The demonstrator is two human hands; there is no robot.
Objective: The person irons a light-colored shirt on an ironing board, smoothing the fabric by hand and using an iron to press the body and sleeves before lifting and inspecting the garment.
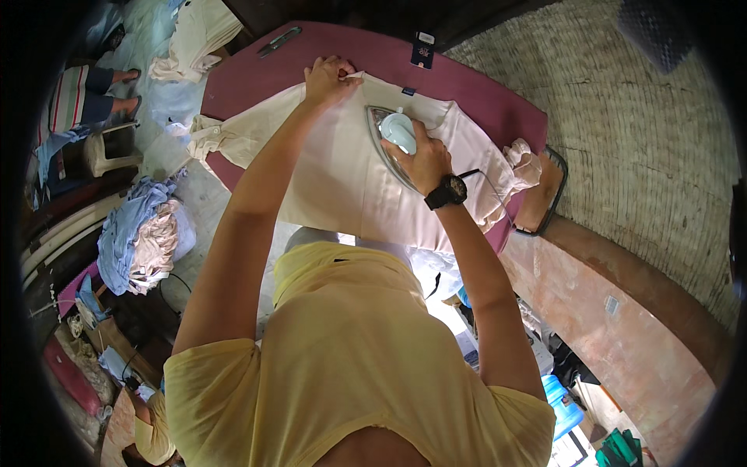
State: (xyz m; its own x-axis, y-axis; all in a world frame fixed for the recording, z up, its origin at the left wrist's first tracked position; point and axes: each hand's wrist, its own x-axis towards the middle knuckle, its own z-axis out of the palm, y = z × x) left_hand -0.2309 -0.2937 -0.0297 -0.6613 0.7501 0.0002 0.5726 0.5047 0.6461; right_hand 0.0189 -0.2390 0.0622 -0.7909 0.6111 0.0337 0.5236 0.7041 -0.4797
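Note:
A cream shirt [327, 159] lies spread over a maroon-covered ironing board [346, 47]. At its far edge my left hand [328, 82] is closed, the fingers pinching the cloth near a corner. My right hand [426, 162], below a black wristwatch [447, 191], grips a clothes iron [398, 132] with a pale blue-green top. The iron rests on the shirt, its tip pointing away from me, to the right of my left hand. Bunched sleeves show at both ends of the shirt, one [222, 136] at the left and one [520, 165] at the right.
On the board's far side lie a small metal tool [280, 42] and a dark label [422, 53]. A metal-framed rest [551, 191] juts from the right end. Leftward are a clothes pile [148, 233], a plastic stool [113, 152] and another person's legs [117, 89].

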